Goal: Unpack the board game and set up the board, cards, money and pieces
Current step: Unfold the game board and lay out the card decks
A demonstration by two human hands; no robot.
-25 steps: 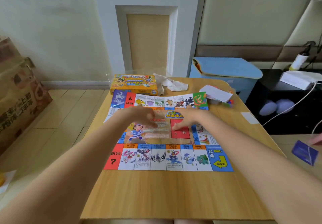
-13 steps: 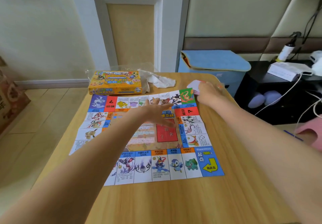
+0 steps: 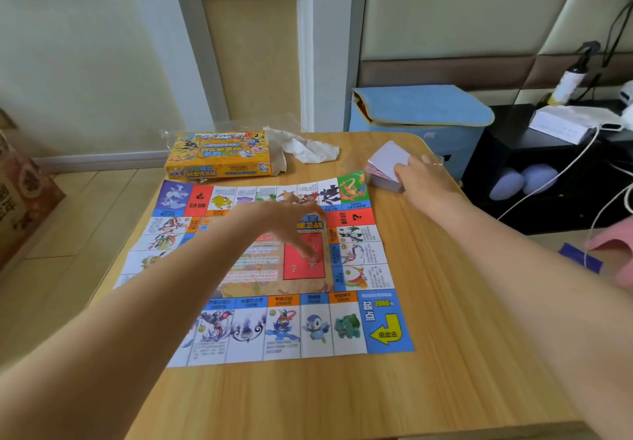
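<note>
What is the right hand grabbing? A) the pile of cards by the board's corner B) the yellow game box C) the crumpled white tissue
A: the right hand grips the pile of cards beside the board, while the game box and tissue lie untouched.

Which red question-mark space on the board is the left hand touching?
The large red rectangle near the board's centre; left hand rests there, not on the edge squares.
</note>
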